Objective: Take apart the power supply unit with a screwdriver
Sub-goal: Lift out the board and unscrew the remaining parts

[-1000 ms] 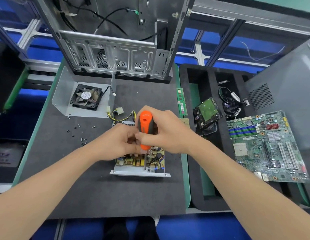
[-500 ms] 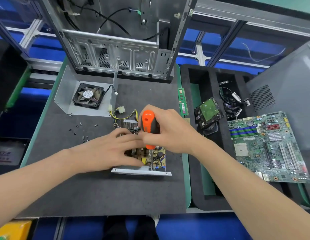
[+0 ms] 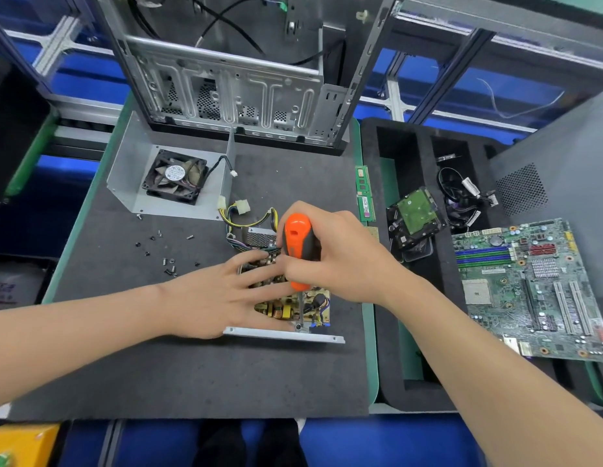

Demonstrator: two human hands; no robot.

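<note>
Backing out a board screw on the opened PSU [image 3: 293,310], mid-mat, lid already off.

R hand [image 3: 340,257] is wrapped round the orange-black screwdriver [image 3: 296,244], held near upright w/ the tip down on a screw [image 3: 297,326] at the board's near edge, prob. so the bit seats square. L hand [image 3: 226,298] lies flat w/ fingers spread across the components, pressing, likely to stop the unit twisting on the mat [image 3: 192,365]. PSU cover [image 3: 131,183] sits apart at back-left, its fan [image 3: 175,176] inside it. Loose screws [image 3: 168,264] are scattered just left of the L hand, out of the work area. The foam tray [image 3: 387,332] on the right holds a hard drive [image 3: 416,214] in the middle slot and cables [image 3: 461,197] in the next; a motherboard [image 3: 529,288] lies across its right side. RAM stick [image 3: 364,193] lies along the tray's left edge.
</note>
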